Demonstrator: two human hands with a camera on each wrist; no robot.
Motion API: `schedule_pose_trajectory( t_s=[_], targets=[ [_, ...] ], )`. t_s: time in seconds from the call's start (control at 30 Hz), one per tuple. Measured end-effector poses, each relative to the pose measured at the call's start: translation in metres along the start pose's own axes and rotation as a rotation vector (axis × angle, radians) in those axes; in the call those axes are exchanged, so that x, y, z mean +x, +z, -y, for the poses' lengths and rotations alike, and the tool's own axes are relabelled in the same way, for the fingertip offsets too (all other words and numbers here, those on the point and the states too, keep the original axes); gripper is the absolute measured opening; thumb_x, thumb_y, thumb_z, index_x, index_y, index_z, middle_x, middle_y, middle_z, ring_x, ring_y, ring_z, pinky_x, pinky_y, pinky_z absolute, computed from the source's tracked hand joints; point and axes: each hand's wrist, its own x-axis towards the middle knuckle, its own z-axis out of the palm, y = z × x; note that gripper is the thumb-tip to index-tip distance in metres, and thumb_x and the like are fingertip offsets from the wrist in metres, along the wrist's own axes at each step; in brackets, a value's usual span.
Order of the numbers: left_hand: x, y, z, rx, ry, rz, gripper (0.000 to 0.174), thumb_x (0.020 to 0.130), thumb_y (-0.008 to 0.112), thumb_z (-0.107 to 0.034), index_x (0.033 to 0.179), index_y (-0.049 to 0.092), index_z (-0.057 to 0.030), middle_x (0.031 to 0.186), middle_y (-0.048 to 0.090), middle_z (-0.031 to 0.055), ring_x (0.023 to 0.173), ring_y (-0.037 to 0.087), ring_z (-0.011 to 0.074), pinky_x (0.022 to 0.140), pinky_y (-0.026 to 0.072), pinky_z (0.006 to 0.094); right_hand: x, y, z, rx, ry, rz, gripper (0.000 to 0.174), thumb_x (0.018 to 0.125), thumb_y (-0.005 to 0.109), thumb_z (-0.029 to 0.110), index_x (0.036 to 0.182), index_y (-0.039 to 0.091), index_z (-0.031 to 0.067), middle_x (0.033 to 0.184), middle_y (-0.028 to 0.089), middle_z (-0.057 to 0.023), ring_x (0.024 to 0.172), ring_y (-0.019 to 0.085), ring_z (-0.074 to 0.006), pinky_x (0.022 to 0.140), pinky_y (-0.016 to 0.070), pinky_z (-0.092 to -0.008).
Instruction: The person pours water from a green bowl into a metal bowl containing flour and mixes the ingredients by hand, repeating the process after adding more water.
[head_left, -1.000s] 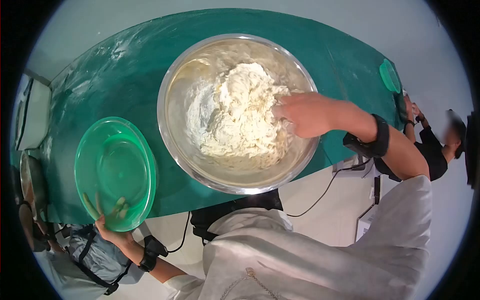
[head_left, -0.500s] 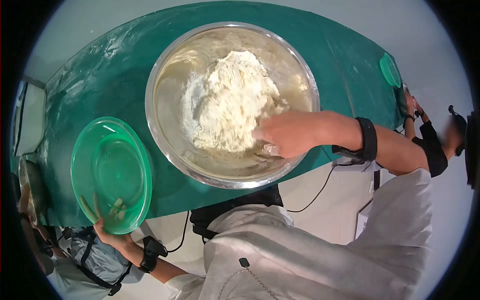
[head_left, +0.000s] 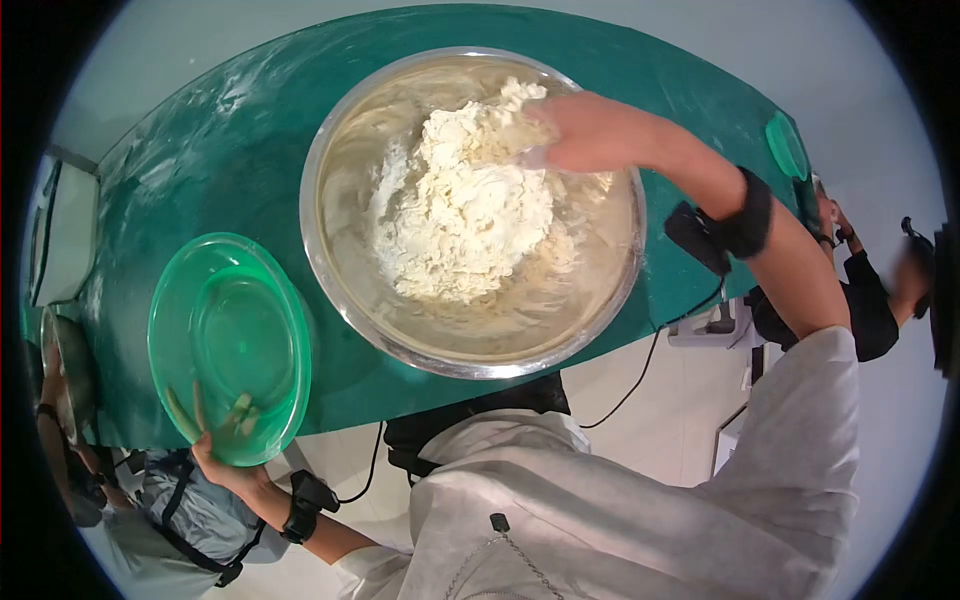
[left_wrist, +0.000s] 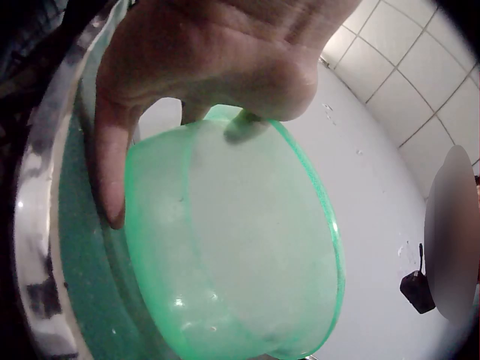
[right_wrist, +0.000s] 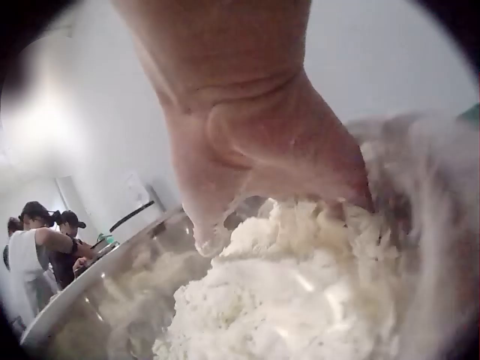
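A large steel mixing bowl [head_left: 335, 300] holds a lumpy, shaggy mass of flour dough [head_left: 480, 220], with loose dry flour along its left side. My right hand [head_left: 590, 130] reaches into the upper right of the bowl and grasps at the dough's edge. In the right wrist view the thumb is coated with dough and the other fingers sink into the pale dough [right_wrist: 285, 300], partly hidden. At the left, my left hand [head_left: 228, 468] grips the near rim of a translucent green plastic basin [head_left: 240, 330]. Its fingers show through the basin wall, beneath it.
Flour smears mark the green table [head_left: 230, 180]. A smaller green basin [head_left: 787, 145] stands at the far right, near another person [head_left: 870, 310]. Another metal bowl [head_left: 75, 370] is at the left edge, with someone's hand in it. A cable [head_left: 640, 380] hangs below the table.
My right hand first swept toward the near side of the steel bowl, then up to its far right, shifting the dough. My left hand stays on the green basin.
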Motion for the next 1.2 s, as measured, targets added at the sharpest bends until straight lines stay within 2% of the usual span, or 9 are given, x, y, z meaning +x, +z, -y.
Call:
schedule_pose_trajectory(
  t_s=[0.13, 0.23, 0.37, 0.4, 0.5, 0.7, 0.87, 1.1, 1.2],
  targets=[
    [0.000, 0.000, 0.002, 0.006, 0.041, 0.002, 0.071, 0.082, 0.045, -0.024, 0.145, 0.022, -0.0018, 0.139, 0.038, 0.0214, 0.088, 0.064, 0.0415, 0.075, 0.0544, 0.0473, 0.047, 0.033, 0.010, 0.047, -0.015, -0.057, 0.105, 0.070, 0.074, 0.049, 0.140, 0.024, -0.0107, 0.134, 0.040, -0.0339, 0.127, 0.042, -0.0398, 0.107, 0.0346, -0.0361],
    [0.001, -0.002, 0.000, 0.065, 0.065, -0.015, 0.070, 0.082, 0.047, -0.027, 0.142, 0.026, 0.0027, 0.128, 0.047, 0.0243, 0.090, 0.064, 0.0415, 0.078, 0.0527, 0.0477, 0.058, 0.049, 0.017, -0.029, -0.040, -0.134, 0.110, 0.066, 0.077, 0.047, 0.142, 0.020, -0.0091, 0.135, 0.039, -0.0348, 0.127, 0.042, -0.0401, 0.106, 0.0357, -0.0363],
    [0.009, -0.013, 0.005, 0.012, 0.038, 0.038, 0.070, 0.082, 0.048, -0.028, 0.140, 0.029, 0.0046, 0.120, 0.052, 0.0266, 0.090, 0.063, 0.0415, 0.078, 0.0522, 0.0478, 0.044, 0.045, 0.020, 0.042, -0.220, -0.074, 0.093, 0.059, 0.082, 0.029, 0.134, 0.040, -0.0072, 0.125, 0.052, -0.0285, 0.114, 0.054, -0.0376, 0.097, 0.0430, -0.0374],
    [0.011, -0.013, 0.005, 0.008, 0.045, 0.029, 0.070, 0.082, 0.048, -0.028, 0.140, 0.029, 0.0046, 0.120, 0.052, 0.0266, 0.090, 0.063, 0.0415, 0.078, 0.0522, 0.0478, 0.033, 0.048, 0.023, 0.070, -0.247, -0.132, 0.080, 0.058, 0.081, 0.022, 0.126, 0.049, -0.0052, 0.110, 0.061, -0.0257, 0.103, 0.059, -0.0369, 0.090, 0.0464, -0.0391],
    [0.007, -0.009, 0.003, 0.010, 0.041, -0.025, 0.069, 0.082, 0.048, -0.029, 0.140, 0.029, 0.0042, 0.120, 0.052, 0.0260, 0.089, 0.064, 0.0411, 0.076, 0.0528, 0.0470, 0.009, 0.069, 0.008, 0.018, -0.497, -0.228, 0.068, 0.062, 0.078, 0.020, 0.120, 0.053, -0.0042, 0.101, 0.063, -0.0253, 0.096, 0.061, -0.0374, 0.084, 0.0479, -0.0404],
    [0.005, 0.003, 0.002, 0.021, 0.085, 0.015, 0.069, 0.082, 0.047, -0.028, 0.141, 0.029, 0.0041, 0.123, 0.051, 0.0259, 0.089, 0.064, 0.0408, 0.076, 0.0531, 0.0468, -0.024, 0.073, 0.040, -0.051, -0.441, 0.264, 0.032, 0.078, 0.060, 0.014, 0.103, 0.059, -0.0060, 0.094, 0.065, -0.0248, 0.091, 0.062, -0.0388, 0.078, 0.0494, -0.0438],
    [0.012, -0.013, 0.002, 0.048, 0.008, -0.027, 0.073, 0.082, 0.046, -0.031, 0.143, 0.027, 0.0036, 0.125, 0.050, 0.0258, 0.089, 0.064, 0.0409, 0.078, 0.0523, 0.0454, 0.044, 0.079, 0.043, -0.216, -0.336, 0.235, 0.028, 0.076, 0.053, 0.008, 0.100, 0.058, -0.0061, 0.086, 0.065, -0.0255, 0.085, 0.062, -0.0406, 0.075, 0.0483, -0.0477],
    [0.021, -0.039, 0.005, 0.003, 0.021, 0.027, 0.073, 0.081, 0.045, -0.031, 0.142, 0.027, 0.0055, 0.121, 0.053, 0.0261, 0.089, 0.064, 0.0416, 0.077, 0.0523, 0.0450, 0.039, 0.019, 0.040, -0.403, -0.347, 0.340, 0.045, 0.087, 0.053, 0.027, 0.124, 0.052, 0.0021, 0.120, 0.058, -0.0223, 0.111, 0.056, -0.0342, 0.090, 0.0443, -0.0442],
    [-0.001, 0.000, -0.005, -0.004, 0.003, -0.040, 0.073, 0.080, 0.043, -0.023, 0.148, 0.021, -0.0089, 0.143, 0.038, 0.0191, 0.084, 0.064, 0.0417, 0.071, 0.0543, 0.0472, 0.037, -0.039, 0.061, -0.327, -0.226, 0.445, 0.061, 0.086, 0.056, 0.040, 0.135, 0.044, 0.0061, 0.131, 0.051, -0.0211, 0.121, 0.049, -0.0324, 0.099, 0.0395, -0.0421]
  ],
)
